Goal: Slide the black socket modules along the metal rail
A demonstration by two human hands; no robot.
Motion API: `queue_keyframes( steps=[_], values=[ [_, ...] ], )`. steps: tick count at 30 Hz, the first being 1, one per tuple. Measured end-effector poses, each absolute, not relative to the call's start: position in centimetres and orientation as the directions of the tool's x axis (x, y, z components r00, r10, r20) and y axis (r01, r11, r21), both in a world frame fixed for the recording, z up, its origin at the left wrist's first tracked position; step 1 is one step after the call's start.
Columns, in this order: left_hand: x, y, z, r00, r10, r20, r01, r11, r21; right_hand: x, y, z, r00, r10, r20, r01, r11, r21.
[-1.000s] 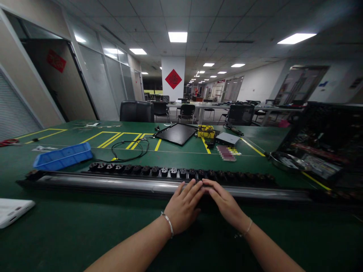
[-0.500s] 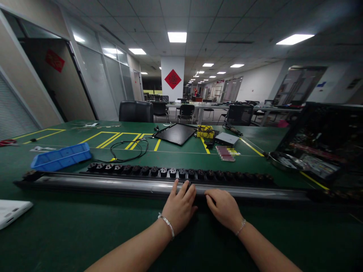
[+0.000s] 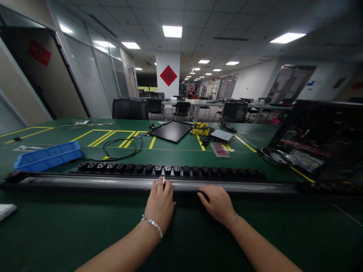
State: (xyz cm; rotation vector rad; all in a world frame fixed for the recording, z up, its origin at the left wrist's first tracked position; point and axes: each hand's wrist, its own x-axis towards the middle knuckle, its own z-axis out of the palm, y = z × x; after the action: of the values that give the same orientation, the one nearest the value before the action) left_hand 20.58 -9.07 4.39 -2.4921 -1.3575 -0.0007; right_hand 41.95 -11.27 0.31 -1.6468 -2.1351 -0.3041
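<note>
Long blue plastic bin (image 3: 47, 156) at centre left; flat black rectangular panel (image 3: 170, 131) near centre; red diamond-shaped sign (image 3: 168, 75), upper centre.

The left hand (image 3: 159, 206) and right hand (image 3: 218, 204) are resting at a long, shiny-topped bar (image 3: 99, 183).
Both are reaching over its near edge, well apart; a row of black parts (image 3: 138, 168) is running just behind it, near a blue bin (image 3: 47, 156).

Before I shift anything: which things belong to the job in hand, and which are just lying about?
Likely in the job:
long bar, left hand and right hand at it
row of black pieces behind it

Apparently lying about:
blue tray
black panel
grey box
metal bowl
</note>
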Motion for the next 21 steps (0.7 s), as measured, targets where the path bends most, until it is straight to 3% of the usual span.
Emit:
queue_keyframes(
  steps=[13, 17, 21],
  values=[
    [15.3, -6.8, 7.6, 0.365, 0.93, -0.05, 0.873, -0.361, -0.328, 41.8, -11.3, 0.3, -0.192, 0.881, 0.433, 0.967, 0.245, -0.068],
    [12.8, -5.1, 8.0, 0.259, 0.963, -0.068, 0.922, -0.268, -0.279, 41.8, -11.4, 0.5, -0.19, 0.881, 0.434, 0.966, 0.246, -0.077],
    [9.1, -2.3, 7.3, 0.139, 0.989, -0.056, 0.978, -0.146, -0.15, 41.8, -11.4, 0.4, -0.188, 0.878, 0.441, 0.965, 0.249, -0.084]
  ],
)
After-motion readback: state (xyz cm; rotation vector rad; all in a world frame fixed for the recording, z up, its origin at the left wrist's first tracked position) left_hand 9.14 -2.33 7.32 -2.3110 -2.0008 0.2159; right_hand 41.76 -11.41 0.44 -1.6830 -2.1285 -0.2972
